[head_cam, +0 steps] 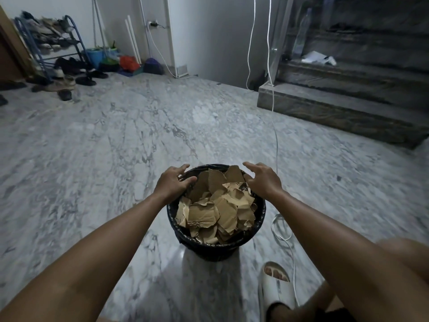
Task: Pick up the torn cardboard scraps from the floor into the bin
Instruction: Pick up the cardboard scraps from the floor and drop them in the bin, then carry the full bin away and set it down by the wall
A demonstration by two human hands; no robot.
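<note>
Both hands over far rim of bin (260, 219), black-lined, standing on marble floor (116, 140) right in front of body. Left hand (173, 182) with fingers loosely curled, fingertips on or just at left rim, nothing pinched; probably steadying the bin. Right hand (262, 180) spread, fingers extended, hovering just beside top scraps at right rim, nothing held; contact with cardboard hard to tell. Torn cardboard scraps (216, 205) heaped in bin, filling it to the rim, a few pieces standing up at the back, likely why hands sit there: pressing down or tidying the pile. No scraps visible on floor in view, so task looks essentially done. Dark print on one scrap near right hand, not readable. White slipper (276, 284) on foot at lower right, white cable (282, 231) looped beside bin. No brands legible.
</note>
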